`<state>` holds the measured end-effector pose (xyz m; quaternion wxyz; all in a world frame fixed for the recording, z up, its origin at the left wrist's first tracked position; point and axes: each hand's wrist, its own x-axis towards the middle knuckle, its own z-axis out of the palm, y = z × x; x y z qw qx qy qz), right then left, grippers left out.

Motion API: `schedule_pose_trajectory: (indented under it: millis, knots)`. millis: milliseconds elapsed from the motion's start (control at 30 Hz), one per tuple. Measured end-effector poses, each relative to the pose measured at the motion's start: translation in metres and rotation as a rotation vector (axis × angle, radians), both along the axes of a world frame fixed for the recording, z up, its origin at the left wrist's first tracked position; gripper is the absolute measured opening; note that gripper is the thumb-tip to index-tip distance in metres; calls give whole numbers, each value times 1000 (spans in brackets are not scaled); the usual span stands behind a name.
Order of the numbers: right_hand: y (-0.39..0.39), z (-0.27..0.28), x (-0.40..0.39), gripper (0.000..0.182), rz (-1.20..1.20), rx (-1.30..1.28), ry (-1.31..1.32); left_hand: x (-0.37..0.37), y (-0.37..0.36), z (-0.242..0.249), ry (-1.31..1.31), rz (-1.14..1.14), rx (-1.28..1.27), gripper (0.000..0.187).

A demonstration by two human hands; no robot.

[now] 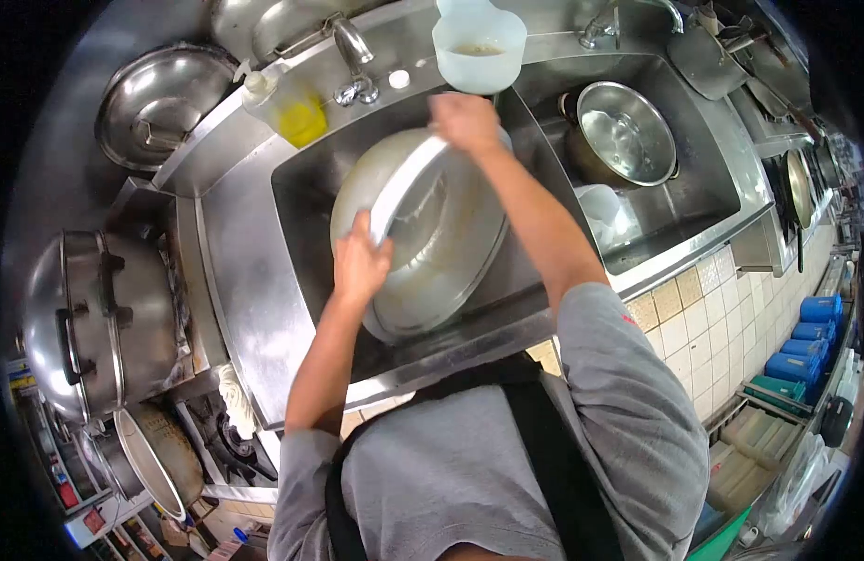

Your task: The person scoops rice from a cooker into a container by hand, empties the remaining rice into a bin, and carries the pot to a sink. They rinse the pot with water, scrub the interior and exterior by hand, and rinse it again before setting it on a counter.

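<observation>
A large round metal bowl (451,238) stands tilted in the left sink basin (306,215), its pale rim running between my two hands. My left hand (360,262) is closed on the near left part of that rim. At the far end of the rim, my right hand (467,122) is also closed, its outline smeared by motion, and its fingertips are hard to make out. A clear plastic jug (479,56) with some liquid sits on the sink ledge just beyond my right hand.
In the right sink basin (703,192) are a steel pot (628,131) and a translucent plastic container (600,204). A faucet (351,47) and a bottle of yellow liquid (296,117) stand behind the left basin. A large domed metal vessel (137,318) is at the left.
</observation>
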<state>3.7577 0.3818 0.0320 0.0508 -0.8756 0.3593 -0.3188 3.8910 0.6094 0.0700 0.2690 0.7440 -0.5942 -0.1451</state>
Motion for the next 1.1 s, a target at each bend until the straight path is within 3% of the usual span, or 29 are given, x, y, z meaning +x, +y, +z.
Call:
schedule_pose_trajectory:
  millis: [33,67,133,200,233,300,333,367,400,433,467,533,600,700,767,833,867,933,1000,1067,1100]
  knots:
    - [-3,3,-13,12,-77,371,-355,0,5,0,39,36,-6,31]
    - [1,0,-8,12,-79,387,-354,-2,13,-2,86,77,8,30]
    - [13,17,16,23,-12,223,-11,0,4,-5,53,57,-8,31]
    - [89,47,50,21,127,-242,269,-1,-6,-3,20,15,-31,32]
    - [90,47,47,21,121,-236,272,-3,-8,-2,-3,7,-33,33]
    - [87,45,46,19,155,42,-31,-1,-9,-3,-39,-8,-32,34]
    - [51,21,41,18,179,18,-193,-3,2,-8,0,35,-22,36]
    - [15,0,27,19,47,8,-144,-5,9,-11,34,84,-18,37]
    - [-9,-7,5,20,-1,153,-23,-5,15,-12,29,92,-16,37]
    - [-14,-2,-5,21,-11,610,-320,-6,20,-13,28,126,-9,37]
    - [-6,-4,-1,21,-7,621,-318,-10,27,-13,33,162,7,37]
    - [15,13,20,21,27,195,-96,-8,9,-4,36,135,21,37]
    - [79,37,45,21,136,2,-33,-10,5,-1,44,94,61,37]
    - [92,44,37,20,246,40,-70,-6,6,-11,7,90,0,32]
    - [45,23,27,23,111,187,-356,-9,36,-36,60,137,-57,31]
    - [-2,-6,7,22,57,412,-338,-9,59,-51,99,181,-128,30]
    - [-11,4,-1,20,-97,807,-341,-12,70,-56,104,235,-125,29]
    - [-25,-23,6,22,-32,212,-48,-10,70,-49,105,293,-138,28]
    - [42,34,19,20,47,304,-285,0,41,-25,-17,152,-112,29]
    - [89,48,51,18,77,96,120,-10,22,-11,-46,132,-88,28]
    - [79,50,50,18,66,86,108,-9,7,-6,-86,87,-92,28]
